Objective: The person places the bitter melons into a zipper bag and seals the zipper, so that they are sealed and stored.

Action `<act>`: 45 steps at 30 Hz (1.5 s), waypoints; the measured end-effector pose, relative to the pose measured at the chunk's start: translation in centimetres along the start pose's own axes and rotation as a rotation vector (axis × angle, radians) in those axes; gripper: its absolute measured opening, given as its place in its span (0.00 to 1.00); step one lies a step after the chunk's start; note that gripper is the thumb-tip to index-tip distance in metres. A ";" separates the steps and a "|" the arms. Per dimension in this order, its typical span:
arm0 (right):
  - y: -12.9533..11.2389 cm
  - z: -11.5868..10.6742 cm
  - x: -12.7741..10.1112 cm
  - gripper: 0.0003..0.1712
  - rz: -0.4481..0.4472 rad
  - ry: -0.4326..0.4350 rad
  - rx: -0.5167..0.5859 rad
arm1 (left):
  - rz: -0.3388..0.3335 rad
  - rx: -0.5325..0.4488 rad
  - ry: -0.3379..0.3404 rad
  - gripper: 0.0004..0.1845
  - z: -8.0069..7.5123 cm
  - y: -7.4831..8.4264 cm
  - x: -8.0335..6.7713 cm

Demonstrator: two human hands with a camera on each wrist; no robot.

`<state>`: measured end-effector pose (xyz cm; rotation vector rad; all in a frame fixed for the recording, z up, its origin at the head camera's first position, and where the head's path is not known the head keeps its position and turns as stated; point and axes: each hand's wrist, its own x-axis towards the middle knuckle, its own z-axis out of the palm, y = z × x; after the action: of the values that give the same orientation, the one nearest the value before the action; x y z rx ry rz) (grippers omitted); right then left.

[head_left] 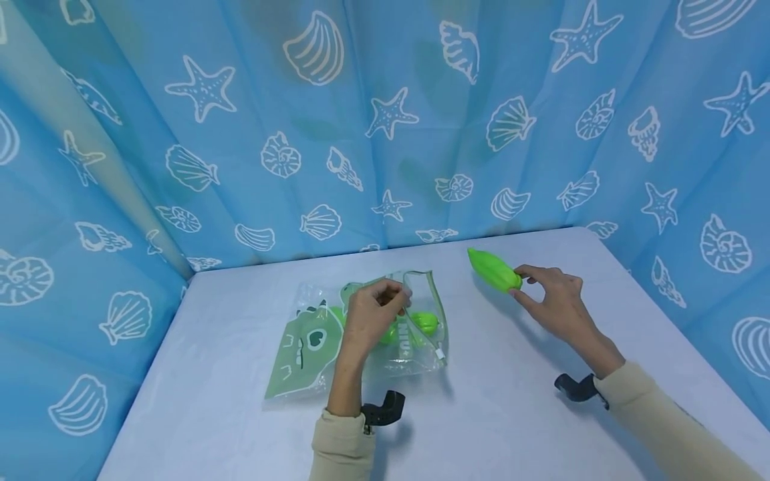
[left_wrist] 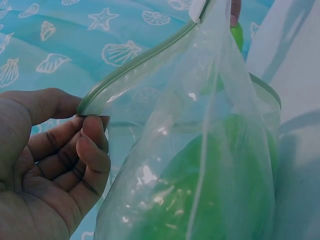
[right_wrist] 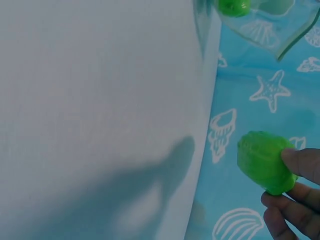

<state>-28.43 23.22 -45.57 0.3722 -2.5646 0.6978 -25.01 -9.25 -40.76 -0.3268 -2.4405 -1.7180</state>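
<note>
My left hand (head_left: 371, 314) pinches the green-edged rim of a clear zip bag (head_left: 430, 364) between thumb and fingers. A green cartoon dinosaur is printed on the bag, and its mouth gapes toward the right. Inside, bright green pieces (head_left: 426, 323) show through the plastic; their exact shape is blurred by it. A white zip slider (head_left: 440, 353) sits on the bag's edge. To the right, above the table, my right hand (head_left: 556, 297) grips a bright green, ribbed toy vegetable (head_left: 493, 269) by its blunt end. Its tapered tip points up and left, apart from the bag.
A white-covered table (head_left: 499, 414) lies under the bag and both hands. Blue curtains (head_left: 385, 167) with white shells and starfish stand along its back and sides. Each wrist carries a black camera mount (head_left: 385, 409).
</note>
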 end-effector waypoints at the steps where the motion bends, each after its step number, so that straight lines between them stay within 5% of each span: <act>1: -0.2 0.0 -0.1 0.24 -0.004 -0.006 0.004 | 0.001 0.003 0.001 0.07 0.1 -0.1 0.0; 28: -3.9 1.4 -1.9 0.27 -0.099 -0.168 0.120 | 0.014 0.008 -0.004 0.07 0.0 -0.2 0.1; 45: -4.6 0.5 -1.4 0.28 -0.186 -0.045 0.131 | 0.005 0.001 0.003 0.08 -0.1 -0.1 0.1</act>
<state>-25.73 19.28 -44.76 0.6670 -2.4911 0.7974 -25.15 -9.38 -40.80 -0.3296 -2.4371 -1.7138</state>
